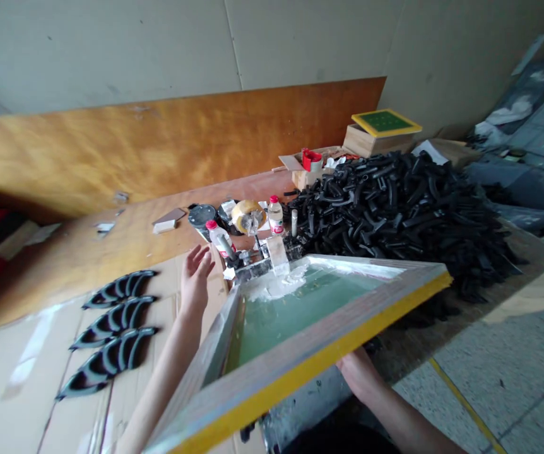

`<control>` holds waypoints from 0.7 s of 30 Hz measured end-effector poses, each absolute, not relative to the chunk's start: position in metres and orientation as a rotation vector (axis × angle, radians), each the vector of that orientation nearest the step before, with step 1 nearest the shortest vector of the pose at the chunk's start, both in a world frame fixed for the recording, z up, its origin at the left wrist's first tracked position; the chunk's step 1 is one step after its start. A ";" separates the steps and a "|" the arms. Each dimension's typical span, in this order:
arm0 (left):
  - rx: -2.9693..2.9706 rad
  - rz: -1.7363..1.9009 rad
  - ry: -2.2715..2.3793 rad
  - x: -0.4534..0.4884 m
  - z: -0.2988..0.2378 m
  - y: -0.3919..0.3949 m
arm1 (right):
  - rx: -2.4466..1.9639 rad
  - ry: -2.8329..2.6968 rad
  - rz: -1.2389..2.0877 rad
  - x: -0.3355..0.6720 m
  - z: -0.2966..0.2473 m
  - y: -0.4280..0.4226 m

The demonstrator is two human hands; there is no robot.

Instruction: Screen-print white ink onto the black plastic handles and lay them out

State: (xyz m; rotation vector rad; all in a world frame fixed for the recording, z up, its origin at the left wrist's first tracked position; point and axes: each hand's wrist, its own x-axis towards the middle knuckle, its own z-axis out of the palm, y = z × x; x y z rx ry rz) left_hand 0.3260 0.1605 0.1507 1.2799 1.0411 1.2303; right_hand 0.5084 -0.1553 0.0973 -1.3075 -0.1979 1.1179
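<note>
A screen-printing frame [319, 353] with green mesh and a yellow front edge stands tilted in front of me, its near side raised. White ink [284, 284] is smeared over the far end of its mesh, where a pale flat blade [278, 255] stands. My left hand [196, 277] is beyond the frame's left side, fingers apart, holding nothing, near a red-capped bottle [218, 236]. Beneath the front edge is my right hand [358, 373], its fingers hidden by the frame. Three curved black ribbed parts [111, 359] lie in a column on the cardboard at left.
A large heap of black parts [385, 208] covers the table at right. Dark-lidded tubs [202, 215], a tape roll [247, 216] and another red-capped bottle [276, 217] stand behind the frame. Farther back, a green-and-yellow screen [386, 122] lies on a carton [371, 142].
</note>
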 end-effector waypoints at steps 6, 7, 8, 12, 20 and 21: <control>1.402 1.326 0.632 0.306 0.258 0.003 | -1.147 -0.335 1.322 0.511 0.106 -0.137; 1.444 1.352 0.626 0.308 0.267 -0.013 | -1.155 -0.388 1.340 0.512 0.105 -0.135; 1.471 1.393 0.634 0.310 0.273 -0.026 | -1.177 -0.444 1.353 0.511 0.101 -0.135; 1.429 1.585 0.673 0.324 0.271 -0.057 | -1.383 -0.737 1.352 0.510 0.080 -0.141; 1.458 1.652 0.669 0.328 0.233 -0.097 | -1.601 -1.159 0.939 0.563 0.070 -0.154; 1.456 1.644 0.676 0.327 0.228 -0.101 | -1.609 -1.132 0.892 0.582 0.075 -0.149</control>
